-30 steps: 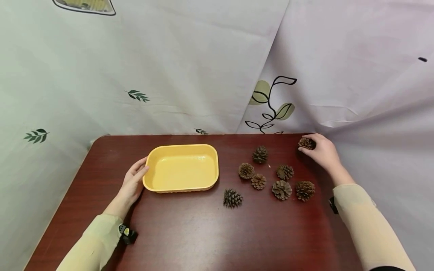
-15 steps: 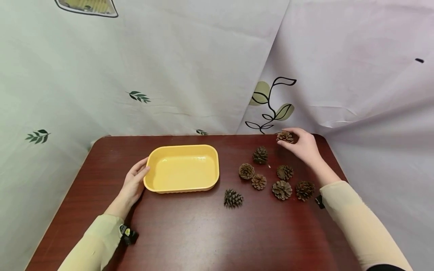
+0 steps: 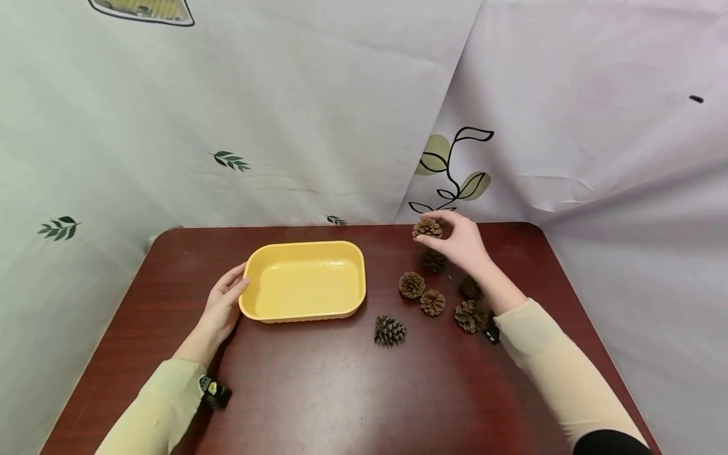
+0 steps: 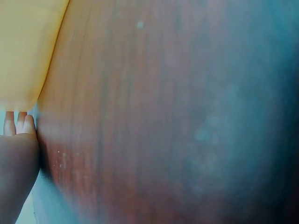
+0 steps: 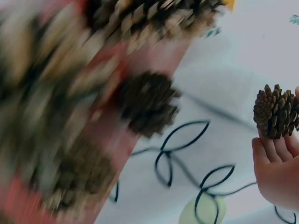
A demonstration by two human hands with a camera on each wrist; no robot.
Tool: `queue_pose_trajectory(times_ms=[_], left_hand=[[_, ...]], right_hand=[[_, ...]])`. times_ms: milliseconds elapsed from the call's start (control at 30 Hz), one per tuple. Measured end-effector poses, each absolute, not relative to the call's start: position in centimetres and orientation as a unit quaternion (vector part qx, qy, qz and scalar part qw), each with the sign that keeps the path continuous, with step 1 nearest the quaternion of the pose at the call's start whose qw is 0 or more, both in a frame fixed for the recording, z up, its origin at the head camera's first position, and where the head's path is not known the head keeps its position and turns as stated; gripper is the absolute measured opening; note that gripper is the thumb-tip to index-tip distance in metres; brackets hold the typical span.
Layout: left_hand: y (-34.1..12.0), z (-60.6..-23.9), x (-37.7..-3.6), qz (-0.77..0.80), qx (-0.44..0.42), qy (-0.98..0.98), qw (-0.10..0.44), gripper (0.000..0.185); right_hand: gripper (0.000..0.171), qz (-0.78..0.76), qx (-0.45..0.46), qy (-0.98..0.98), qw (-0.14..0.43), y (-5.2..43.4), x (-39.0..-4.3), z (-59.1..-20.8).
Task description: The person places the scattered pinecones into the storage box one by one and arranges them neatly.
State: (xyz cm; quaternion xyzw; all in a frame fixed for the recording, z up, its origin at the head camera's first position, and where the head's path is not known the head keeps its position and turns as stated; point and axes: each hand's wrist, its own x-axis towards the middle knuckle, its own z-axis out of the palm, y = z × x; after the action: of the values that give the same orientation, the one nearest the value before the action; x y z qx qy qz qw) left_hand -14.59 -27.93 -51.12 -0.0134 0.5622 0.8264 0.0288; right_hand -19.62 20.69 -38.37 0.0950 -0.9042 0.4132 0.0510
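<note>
My right hand point(image 3: 462, 243) pinches a brown pine cone point(image 3: 427, 229) between thumb and fingers, raised near the table's back edge. The right wrist view shows the same pine cone point(image 5: 276, 112) in the fingers. Another pine cone point(image 3: 434, 260) sits just below that hand. My left hand point(image 3: 224, 303) holds the left end of a yellow rectangular tray point(image 3: 307, 317), its thumb at the rim. Its fingers are partly hidden by the tray point(image 4: 28, 51) in the left wrist view. No pine cones are inside the tray.
Several pine cones lie right of the tray, including a dark one point(image 3: 390, 331) nearest it and a pair point(image 3: 411, 285) close together. Others are partly covered by the right forearm. A patterned cloth point(image 3: 318, 126) hangs behind the dark red table point(image 3: 318, 392).
My right hand has carried the pine cone leftward along the table's back edge, from the far right to above another cone. The left hand and tray stay in place.
</note>
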Motion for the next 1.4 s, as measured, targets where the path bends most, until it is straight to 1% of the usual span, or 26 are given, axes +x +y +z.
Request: queue_pose_trajectory(times_ms=[333,667,867,1200,1400], left_hand=[[-27.8,-51.2,-14.8,0.822,-0.010,0.569,0.034,0.035],[-27.7,-51.3,-15.0,0.824,-0.017,0.565,0.035,0.036],[-27.6,-51.2,-14.9,0.823,-0.019,0.567,0.032,0.036],[-27.7,-50.9,-14.8,0.830,-0.026,0.556,0.033,0.036],[-27.9,-50.9,-14.7,0.836,-0.023,0.547,0.032,0.037]], right_hand=[[0.046,0.488,0.125,-0.864,0.008,15.2,-19.2,-39.0],[0.043,0.545,0.153,-0.824,-0.015,9.7,-18.6,-40.2],[0.045,0.555,0.164,-0.815,-0.032,6.6,-18.1,-40.8],[0.043,0.572,0.178,-0.799,-0.057,1.6,-17.3,-42.2],[0.045,0.569,0.165,-0.802,-0.074,-1.0,-16.8,-43.2]])
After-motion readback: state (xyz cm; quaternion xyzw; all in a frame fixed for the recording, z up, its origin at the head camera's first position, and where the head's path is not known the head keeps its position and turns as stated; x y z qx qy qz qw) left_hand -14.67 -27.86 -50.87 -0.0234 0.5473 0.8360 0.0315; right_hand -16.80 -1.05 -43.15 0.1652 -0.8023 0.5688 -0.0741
